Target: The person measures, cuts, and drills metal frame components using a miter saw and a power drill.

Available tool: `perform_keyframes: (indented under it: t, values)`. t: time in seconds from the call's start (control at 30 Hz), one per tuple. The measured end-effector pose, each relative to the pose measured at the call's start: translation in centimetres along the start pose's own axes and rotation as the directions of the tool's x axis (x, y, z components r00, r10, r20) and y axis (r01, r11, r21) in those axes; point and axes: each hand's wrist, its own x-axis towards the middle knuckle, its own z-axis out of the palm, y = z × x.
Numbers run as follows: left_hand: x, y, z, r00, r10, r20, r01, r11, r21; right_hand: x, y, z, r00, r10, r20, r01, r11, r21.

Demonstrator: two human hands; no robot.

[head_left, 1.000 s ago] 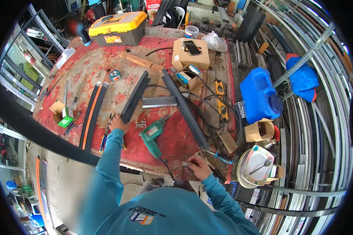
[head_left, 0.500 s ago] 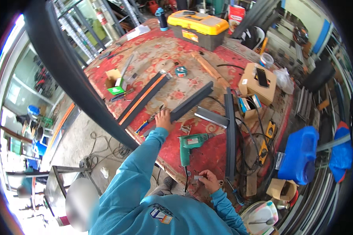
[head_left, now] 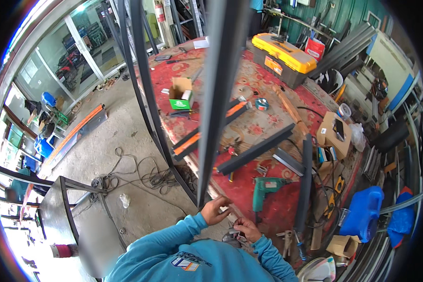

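Note:
My left hand [head_left: 215, 210] is at the table's near edge, beside the lower end of a dark upright metal bar [head_left: 217, 98]. Its fingers are bent and apart, and I see nothing in them. Close by on the right, my right hand [head_left: 248, 229] is closed on a small grey metal piece [head_left: 241, 233], partly hidden by the fingers. Beyond the hands lies a green power drill [head_left: 266, 190] on the red patterned carpet [head_left: 282, 207] covering the table. A dark metal profile [head_left: 256, 149] and a short grey one [head_left: 289, 161] lie farther back.
A long dark profile [head_left: 304, 183] lies right of the drill. Behind stand a yellow-lidded toolbox [head_left: 286, 54], a green box [head_left: 181, 96] and a cardboard box [head_left: 331, 131]. A blue jug [head_left: 364, 214] is at the right. Cables [head_left: 162, 178] coil on the floor at left.
My left hand has left the dark profile and come back toward my right hand, which still holds the small piece. The view has swung left, and the upright bar now crosses mid-view.

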Motion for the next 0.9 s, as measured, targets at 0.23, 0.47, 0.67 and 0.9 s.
perform_keyframes:
  t: [0.23, 0.47, 0.67, 0.9]
  values:
    - [-11.3, -4.8, -16.4, 0.975, -0.116, -0.191, 0.106, 0.993, -0.060, 13.6, 4.0, 17.3, 0.981, 0.181, 0.073, -0.193, 0.851, 0.489]
    - [-24.6, -9.0, -32.5, 0.742, -0.350, -0.572, 0.319, 0.934, -0.159, 27.0, 3.8, 34.7, 0.841, 0.333, 0.427, -0.525, 0.692, 0.495]
    - [-35.1, -19.0, -37.7, 0.539, -0.683, -0.492, 0.679, 0.698, -0.227, 36.7, -0.3, 41.1, 0.811, 0.436, 0.391, -0.540, 0.814, 0.213]
    - [-35.6, -25.2, -47.6, 0.547, -0.749, -0.373, 0.753, 0.636, -0.172, 51.8, -1.4, 47.8, 0.810, 0.529, 0.253, -0.572, 0.808, 0.144]
